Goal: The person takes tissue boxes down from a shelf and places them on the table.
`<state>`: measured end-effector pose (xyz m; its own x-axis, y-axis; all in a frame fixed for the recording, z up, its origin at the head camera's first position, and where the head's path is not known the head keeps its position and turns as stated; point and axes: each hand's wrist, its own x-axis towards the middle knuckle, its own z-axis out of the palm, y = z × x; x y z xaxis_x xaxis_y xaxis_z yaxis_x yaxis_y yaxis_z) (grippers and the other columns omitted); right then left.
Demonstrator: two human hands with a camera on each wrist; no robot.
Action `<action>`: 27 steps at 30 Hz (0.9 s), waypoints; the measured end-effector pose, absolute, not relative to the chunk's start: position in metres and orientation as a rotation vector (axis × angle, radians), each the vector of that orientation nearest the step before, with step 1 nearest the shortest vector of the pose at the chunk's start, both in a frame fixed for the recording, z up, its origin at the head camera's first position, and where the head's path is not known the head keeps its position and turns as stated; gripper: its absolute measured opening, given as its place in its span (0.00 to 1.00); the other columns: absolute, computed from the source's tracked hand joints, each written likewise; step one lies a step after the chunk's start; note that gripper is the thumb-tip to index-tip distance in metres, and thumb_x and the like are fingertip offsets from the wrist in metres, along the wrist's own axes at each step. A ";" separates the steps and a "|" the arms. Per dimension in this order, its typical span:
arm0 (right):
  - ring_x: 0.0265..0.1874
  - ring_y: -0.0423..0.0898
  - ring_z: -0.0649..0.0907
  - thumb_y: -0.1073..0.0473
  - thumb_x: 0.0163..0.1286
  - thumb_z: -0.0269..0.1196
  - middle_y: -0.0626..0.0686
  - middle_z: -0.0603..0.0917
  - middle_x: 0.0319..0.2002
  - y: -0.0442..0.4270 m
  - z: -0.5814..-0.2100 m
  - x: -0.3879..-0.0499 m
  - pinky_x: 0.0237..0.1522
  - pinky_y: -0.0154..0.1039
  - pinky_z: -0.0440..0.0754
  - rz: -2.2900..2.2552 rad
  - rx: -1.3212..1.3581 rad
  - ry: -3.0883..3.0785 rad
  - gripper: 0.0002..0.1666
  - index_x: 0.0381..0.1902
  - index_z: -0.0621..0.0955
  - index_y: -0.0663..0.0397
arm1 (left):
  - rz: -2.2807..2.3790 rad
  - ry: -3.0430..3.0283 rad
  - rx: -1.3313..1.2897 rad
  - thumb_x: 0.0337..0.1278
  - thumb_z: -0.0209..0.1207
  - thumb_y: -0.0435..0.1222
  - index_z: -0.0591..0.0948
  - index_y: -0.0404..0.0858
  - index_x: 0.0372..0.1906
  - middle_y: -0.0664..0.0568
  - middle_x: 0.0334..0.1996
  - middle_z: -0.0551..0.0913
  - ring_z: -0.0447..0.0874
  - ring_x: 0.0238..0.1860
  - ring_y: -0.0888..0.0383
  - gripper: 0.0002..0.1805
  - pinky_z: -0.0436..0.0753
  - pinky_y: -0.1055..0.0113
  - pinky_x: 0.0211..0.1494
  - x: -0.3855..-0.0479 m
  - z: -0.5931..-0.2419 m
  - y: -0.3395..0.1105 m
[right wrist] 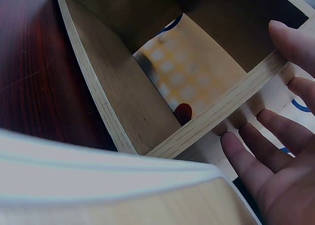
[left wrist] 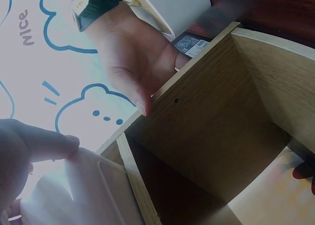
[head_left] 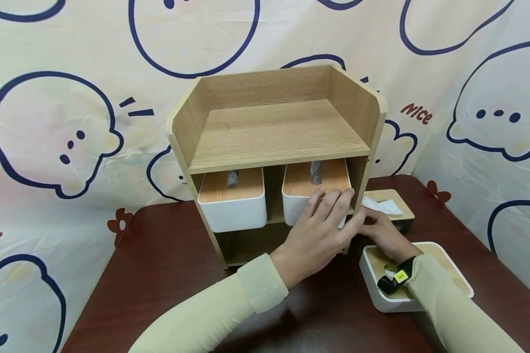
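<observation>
A wooden desk shelf [head_left: 271,130] stands on the table, with two white boxes with wooden lids in its middle level. My left hand [head_left: 319,233] lies against the front of the right box [head_left: 292,208], fingers extended up to its lid. In the left wrist view, its thumb [left wrist: 49,144] rests on the white box wall [left wrist: 93,185]. My right hand [head_left: 386,235] is at the shelf's right side panel. Its extended fingers are along the panel's outer face in the right wrist view, with the thumb [right wrist: 295,43] at the front edge. The left box [head_left: 234,213] sits beside the right one.
Another white box with a wooden lid [head_left: 445,262] lies on the dark red table [head_left: 159,294], under my right wrist. Behind it stands a tissue box [head_left: 403,208] with a white tissue showing. A cartoon-print cloth [head_left: 39,132] hangs behind the table.
</observation>
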<state>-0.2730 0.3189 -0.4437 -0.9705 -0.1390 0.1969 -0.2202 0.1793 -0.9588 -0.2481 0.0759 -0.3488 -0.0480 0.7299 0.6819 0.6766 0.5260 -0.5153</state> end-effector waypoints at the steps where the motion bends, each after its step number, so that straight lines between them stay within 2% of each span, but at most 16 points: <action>1: 0.45 0.43 0.78 0.60 0.68 0.65 0.49 0.81 0.49 0.319 -0.443 -0.273 0.44 0.39 0.80 1.938 0.359 -2.368 0.19 0.56 0.80 0.56 | 0.067 -1.758 -1.183 0.61 0.50 0.33 0.76 0.46 0.60 0.39 0.63 0.69 0.67 0.60 0.46 0.22 0.59 0.46 0.69 -0.248 -0.349 0.075; 6: 0.52 0.42 0.76 0.58 0.67 0.66 0.51 0.76 0.60 0.318 -0.443 -0.274 0.47 0.36 0.79 1.929 0.373 -2.376 0.28 0.64 0.75 0.62 | 0.057 -1.730 -1.182 0.61 0.51 0.33 0.77 0.47 0.58 0.39 0.63 0.70 0.68 0.60 0.45 0.21 0.61 0.45 0.67 -0.248 -0.349 0.073; 10: 0.56 0.42 0.74 0.59 0.68 0.66 0.54 0.72 0.65 0.318 -0.444 -0.275 0.48 0.35 0.79 1.925 0.399 -2.367 0.32 0.67 0.72 0.63 | 0.041 -1.722 -1.184 0.61 0.50 0.32 0.77 0.47 0.57 0.39 0.62 0.70 0.68 0.60 0.45 0.19 0.63 0.45 0.66 -0.250 -0.350 0.073; 18: 0.51 0.46 0.79 0.59 0.69 0.64 0.55 0.77 0.59 0.319 -0.443 -0.276 0.48 0.38 0.79 1.944 0.438 -2.368 0.33 0.68 0.69 0.63 | 0.064 -1.746 -1.189 0.59 0.52 0.31 0.77 0.48 0.58 0.39 0.64 0.69 0.67 0.61 0.44 0.21 0.60 0.43 0.67 -0.248 -0.349 0.065; 27: 0.52 0.46 0.79 0.58 0.69 0.64 0.58 0.75 0.61 0.320 -0.445 -0.278 0.50 0.37 0.78 1.949 0.421 -2.389 0.37 0.72 0.65 0.61 | 0.049 -1.770 -1.186 0.60 0.52 0.30 0.76 0.48 0.58 0.39 0.65 0.68 0.66 0.62 0.44 0.21 0.59 0.43 0.68 -0.246 -0.351 0.058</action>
